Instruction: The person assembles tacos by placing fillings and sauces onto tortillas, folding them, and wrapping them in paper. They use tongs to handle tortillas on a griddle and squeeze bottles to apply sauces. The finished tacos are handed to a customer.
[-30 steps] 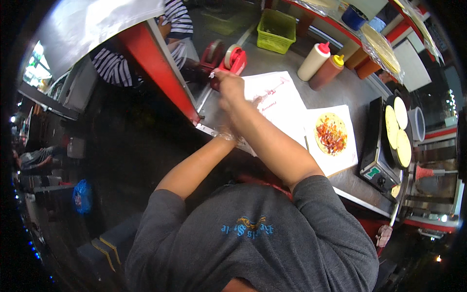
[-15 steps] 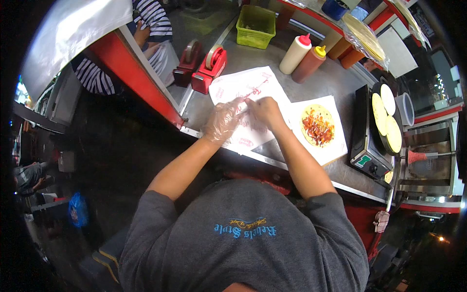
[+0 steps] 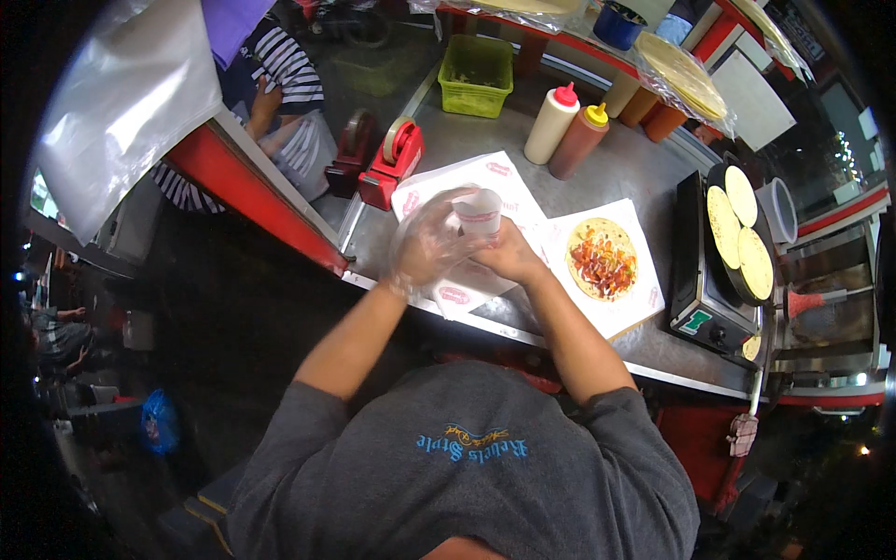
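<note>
Both of my hands hold a short roll of white printed paper (image 3: 480, 220) above the counter's near edge. Its rounded end tilts up; whether anything is inside cannot be seen. My left hand (image 3: 422, 245), in a clear plastic glove, closes round its left side, somewhat blurred. From the right, my bare right hand (image 3: 511, 258) grips its lower part. Beneath them lie white printed paper sheets (image 3: 511, 179). Just right of my right hand, a round flatbread (image 3: 602, 259) topped with shredded filling and red sauce rests on white paper (image 3: 627, 315).
Red tape dispenser (image 3: 381, 182), white squeeze bottle (image 3: 551, 129), brown squeeze bottle (image 3: 581, 145) and green bin (image 3: 476, 89) stand beyond. At right, a griddle (image 3: 695, 247) carries several flatbreads. A shelf with bagged flatbreads (image 3: 686, 75) overhangs the back. A person in stripes (image 3: 285, 65) is far left.
My hands, earlier low over the paper with fingertips together, now hold the paper roll tilted up between them. My view has shifted slightly, so the counter's things appear moved.
</note>
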Demonstrator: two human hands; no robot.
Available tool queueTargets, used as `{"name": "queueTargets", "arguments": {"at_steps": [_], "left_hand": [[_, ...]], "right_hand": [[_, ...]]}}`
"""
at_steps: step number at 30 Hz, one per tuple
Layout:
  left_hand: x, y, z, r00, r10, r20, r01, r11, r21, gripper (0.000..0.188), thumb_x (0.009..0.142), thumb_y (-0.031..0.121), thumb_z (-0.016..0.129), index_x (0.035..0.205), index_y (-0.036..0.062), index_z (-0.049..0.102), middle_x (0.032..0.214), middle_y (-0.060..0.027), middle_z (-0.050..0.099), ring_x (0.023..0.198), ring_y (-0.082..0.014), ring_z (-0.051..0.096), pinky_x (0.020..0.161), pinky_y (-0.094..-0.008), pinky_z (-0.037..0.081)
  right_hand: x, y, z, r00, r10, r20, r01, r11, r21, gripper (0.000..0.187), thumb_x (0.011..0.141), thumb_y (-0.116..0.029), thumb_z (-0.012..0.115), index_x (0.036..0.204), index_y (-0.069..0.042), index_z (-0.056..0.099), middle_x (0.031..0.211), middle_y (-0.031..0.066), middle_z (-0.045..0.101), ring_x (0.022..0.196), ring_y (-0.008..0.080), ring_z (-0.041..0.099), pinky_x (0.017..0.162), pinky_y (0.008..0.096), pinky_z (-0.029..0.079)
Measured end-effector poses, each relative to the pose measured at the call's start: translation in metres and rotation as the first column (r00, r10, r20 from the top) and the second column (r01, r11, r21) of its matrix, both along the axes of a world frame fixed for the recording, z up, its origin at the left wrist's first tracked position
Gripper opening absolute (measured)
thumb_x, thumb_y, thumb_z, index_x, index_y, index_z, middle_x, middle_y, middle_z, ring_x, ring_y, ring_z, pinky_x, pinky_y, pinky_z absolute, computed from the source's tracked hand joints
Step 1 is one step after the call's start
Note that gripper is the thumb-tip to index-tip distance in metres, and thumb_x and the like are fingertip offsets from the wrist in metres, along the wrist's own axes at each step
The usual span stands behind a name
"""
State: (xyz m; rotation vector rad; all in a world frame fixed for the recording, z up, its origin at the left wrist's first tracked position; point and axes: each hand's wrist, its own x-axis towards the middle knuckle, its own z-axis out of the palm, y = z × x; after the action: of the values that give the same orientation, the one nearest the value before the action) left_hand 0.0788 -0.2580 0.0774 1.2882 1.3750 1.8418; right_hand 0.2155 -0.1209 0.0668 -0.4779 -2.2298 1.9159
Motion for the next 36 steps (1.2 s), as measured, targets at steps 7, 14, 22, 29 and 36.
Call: {"name": "queueTargets", "arguments": {"at_steps": [7, 14, 22, 29, 36], "left_hand": [[-0.024, 0.043, 0.042, 0.974, 0.05, -0.223, -0.074, 0.992, -0.101, 0.046, 0.08, 0.02, 0.096, 0.117, 0.0038, 0.074, 0.102, -0.0072, 0.079, 0.093, -0.0142, 0.073, 0.085, -0.0329, 0.058], [-0.029, 0.044, 0.026, 0.742, 0.455, -0.493, -0.413, 0.889, 0.199, 0.02, 0.093, 0.02, 0.083, 0.1, 0.0017, 0.077, 0.092, -0.0099, 0.076, 0.083, -0.0217, 0.073, 0.078, -0.0352, 0.058], [0.025, -0.004, -0.111, 0.8, 0.175, -0.573, -0.327, 0.929, -0.174, 0.013, 0.092, 0.014, 0.076, 0.101, 0.004, 0.074, 0.102, -0.0151, 0.072, 0.097, -0.0318, 0.07, 0.085, -0.0453, 0.057], [0.025, 0.004, -0.148, 0.534, 0.139, -0.834, -0.472, 0.868, -0.157, 0.021, 0.098, 0.025, 0.066, 0.11, 0.0079, 0.073, 0.096, -0.0162, 0.074, 0.093, -0.0387, 0.071, 0.085, -0.0534, 0.055], [0.029, -0.004, -0.142, 0.616, 0.187, -0.765, -0.433, 0.892, -0.131, 0.022, 0.099, 0.024, 0.064, 0.11, 0.0068, 0.072, 0.098, -0.0179, 0.074, 0.095, -0.0401, 0.071, 0.085, -0.0545, 0.054]], "right_hand": [[-0.008, 0.017, 0.032, 0.74, -0.324, -0.59, 0.513, 0.839, 0.183, 0.034, 0.091, -0.012, 0.084, 0.117, -0.001, 0.065, 0.111, 0.0093, 0.07, 0.103, 0.016, 0.066, 0.116, 0.0402, 0.045], [-0.003, 0.025, 0.033, 0.721, -0.453, -0.525, 0.617, 0.765, 0.187, 0.016, 0.097, -0.012, 0.08, 0.1, 0.001, 0.069, 0.113, 0.0088, 0.07, 0.101, 0.0177, 0.066, 0.092, 0.0318, 0.052], [0.036, -0.052, -0.029, 0.735, -0.592, -0.331, 0.638, 0.438, 0.634, 0.027, 0.095, -0.019, 0.08, 0.114, -0.002, 0.072, 0.112, 0.0151, 0.071, 0.098, 0.0265, 0.069, 0.091, 0.0384, 0.054], [-0.173, -0.047, 0.003, 0.908, -0.384, 0.166, 0.417, 0.809, -0.414, 0.037, 0.096, -0.024, 0.081, 0.122, 0.0, 0.074, 0.089, 0.006, 0.074, 0.068, 0.0144, 0.063, 0.063, 0.0311, 0.052], [-0.207, -0.093, -0.046, 0.85, -0.527, -0.009, 0.527, 0.849, -0.048, 0.013, 0.089, -0.014, 0.082, 0.088, -0.001, 0.082, 0.073, 0.0084, 0.075, 0.062, 0.0206, 0.067, 0.062, 0.0368, 0.054]]}}
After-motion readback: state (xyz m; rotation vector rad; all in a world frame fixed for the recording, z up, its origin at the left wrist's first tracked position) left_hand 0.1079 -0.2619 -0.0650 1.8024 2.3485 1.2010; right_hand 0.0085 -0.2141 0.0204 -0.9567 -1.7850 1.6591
